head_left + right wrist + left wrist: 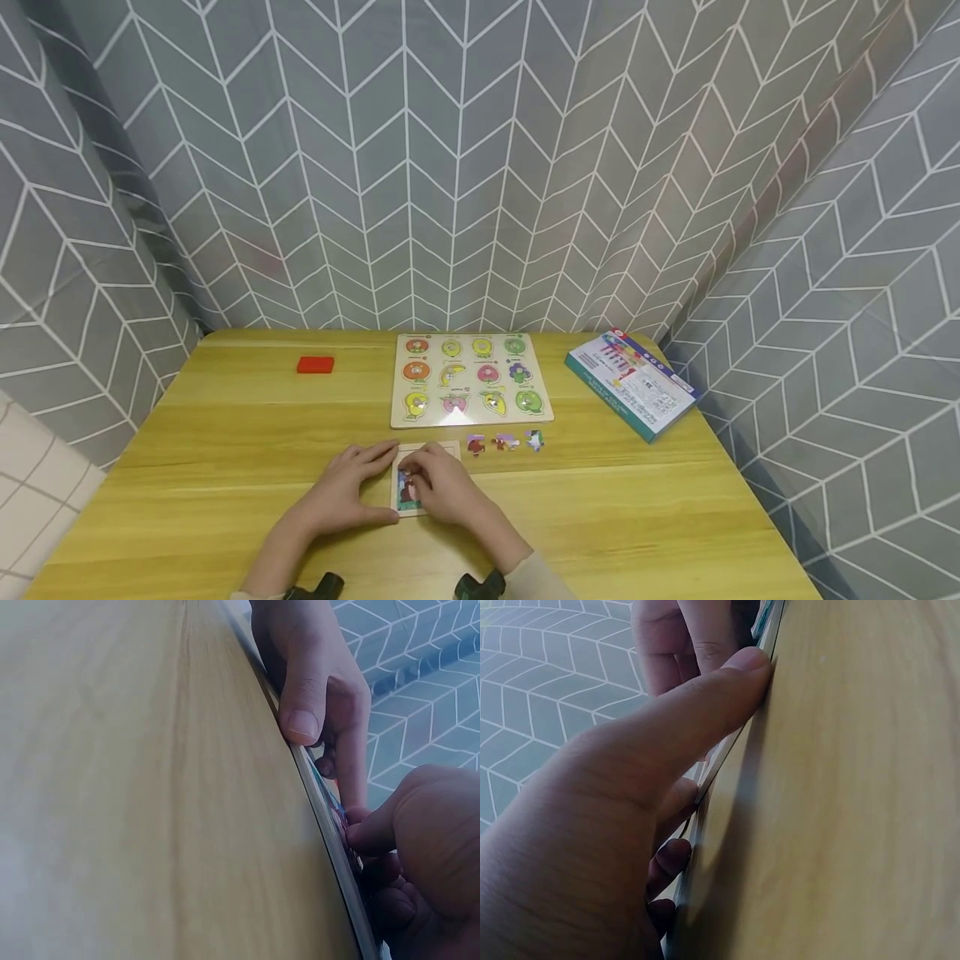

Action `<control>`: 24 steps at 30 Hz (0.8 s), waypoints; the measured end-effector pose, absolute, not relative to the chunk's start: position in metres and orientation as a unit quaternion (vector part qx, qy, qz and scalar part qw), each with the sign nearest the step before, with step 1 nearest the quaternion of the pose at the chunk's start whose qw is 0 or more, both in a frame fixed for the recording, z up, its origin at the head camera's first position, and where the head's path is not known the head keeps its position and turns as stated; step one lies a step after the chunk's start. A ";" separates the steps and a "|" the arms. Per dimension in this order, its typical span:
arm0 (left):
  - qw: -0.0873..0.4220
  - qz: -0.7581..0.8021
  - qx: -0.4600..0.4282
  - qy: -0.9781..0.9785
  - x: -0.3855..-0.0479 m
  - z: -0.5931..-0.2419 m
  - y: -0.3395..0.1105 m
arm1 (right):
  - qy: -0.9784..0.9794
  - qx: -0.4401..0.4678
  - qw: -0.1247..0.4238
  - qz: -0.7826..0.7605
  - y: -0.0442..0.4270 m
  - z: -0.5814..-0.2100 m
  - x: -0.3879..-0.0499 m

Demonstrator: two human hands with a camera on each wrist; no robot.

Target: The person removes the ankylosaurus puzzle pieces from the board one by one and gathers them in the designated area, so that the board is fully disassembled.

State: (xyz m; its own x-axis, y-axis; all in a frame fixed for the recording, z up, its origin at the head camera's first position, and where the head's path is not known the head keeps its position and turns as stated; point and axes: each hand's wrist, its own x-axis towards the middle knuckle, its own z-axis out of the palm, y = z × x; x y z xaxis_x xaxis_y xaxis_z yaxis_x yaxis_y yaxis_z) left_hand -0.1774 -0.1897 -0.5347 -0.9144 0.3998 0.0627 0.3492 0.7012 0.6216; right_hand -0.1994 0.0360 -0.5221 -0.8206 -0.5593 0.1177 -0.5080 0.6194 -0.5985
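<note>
Puzzle tray (453,447), small and pale-rimmed, lies flat on the wooden table (637,517), and a person works over it with both hands. The left hand (347,492) is spread wide along the tray's left side, thumb touching the near edge and forefinger reaching its far left corner. The right hand (444,487) bends over the tray's right half, its fingers curled and the thumb tip down at the surface; whether a piece is pinched there cannot be told. A coloured picture section (407,492) shows inside the tray, between the two hands, partly covered by the right one.

Just right of the tray, level with its far edge, three loose jigsaw pieces (506,442) lie in a row, apart from one another. Beyond the tray, near it, is a fruit board (433,357) with twelve pictured shapes. Well to the tray's right and farther back lies a printed box (633,383); a red block (316,365) lies well beyond the tray to its left.
</note>
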 end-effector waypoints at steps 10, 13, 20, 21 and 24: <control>0.042 0.332 0.201 0.921 -0.177 -0.534 -0.189 | 0.883 -0.298 0.067 -0.357 0.042 -0.521 -0.199; 0.041 0.332 0.198 0.921 -0.177 -0.533 -0.189 | 0.882 -0.296 0.075 -0.358 0.043 -0.519 -0.199; 0.045 0.337 0.196 0.920 -0.177 -0.535 -0.189 | 0.874 -0.304 0.094 -0.368 0.047 -0.518 -0.201; 0.046 0.337 0.196 0.920 -0.177 -0.535 -0.189 | 0.873 -0.306 0.097 -0.368 0.048 -0.518 -0.201; 0.047 0.335 0.196 0.920 -0.177 -0.536 -0.189 | 0.872 -0.315 0.102 -0.360 0.050 -0.516 -0.202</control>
State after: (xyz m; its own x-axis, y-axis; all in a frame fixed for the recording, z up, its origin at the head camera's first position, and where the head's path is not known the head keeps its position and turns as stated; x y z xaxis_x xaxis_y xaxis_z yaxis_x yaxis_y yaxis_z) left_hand -0.1769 -0.1887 -0.5358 -0.9189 0.3918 0.0458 0.3294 0.6984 0.6354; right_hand -0.2017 0.0499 -0.5164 -0.7810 -0.6227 0.0476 -0.4754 0.5434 -0.6918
